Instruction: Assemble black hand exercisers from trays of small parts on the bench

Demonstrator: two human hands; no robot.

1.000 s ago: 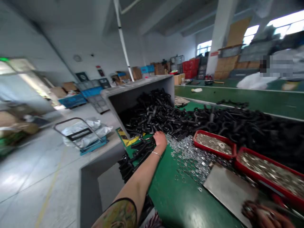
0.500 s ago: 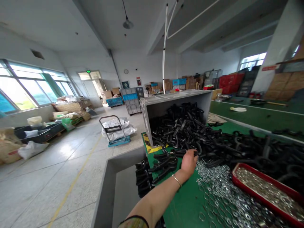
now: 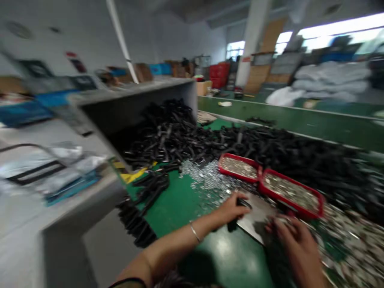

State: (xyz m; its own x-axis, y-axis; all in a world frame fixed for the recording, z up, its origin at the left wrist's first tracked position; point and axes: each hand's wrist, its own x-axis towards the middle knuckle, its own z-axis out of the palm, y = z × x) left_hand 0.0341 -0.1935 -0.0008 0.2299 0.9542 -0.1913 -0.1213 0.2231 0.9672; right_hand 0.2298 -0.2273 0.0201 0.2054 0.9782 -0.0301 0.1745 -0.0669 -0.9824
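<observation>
Blur hides any writing on the red sign (image 3: 246, 59) on the pillar (image 3: 251, 36) and on the wall poster (image 3: 75, 63). The left hand (image 3: 234, 209) is closed around a black part (image 3: 232, 225) above the green tabletop (image 3: 183, 196), at the edge of the metal plate (image 3: 255, 220). The right hand (image 3: 301, 240), fingers curled, is near the larger red tray (image 3: 322, 202); whether it holds anything, I cannot tell. Loose washers (image 3: 207, 178) lie beside the smaller red tray (image 3: 237, 175).

This is a factory workshop around me: black parts (image 3: 264, 148) heaped on the table (image 3: 180, 200), loose washers (image 3: 207, 176), a cart (image 3: 73, 190) left, cartons (image 3: 256, 78) stacked far right.
</observation>
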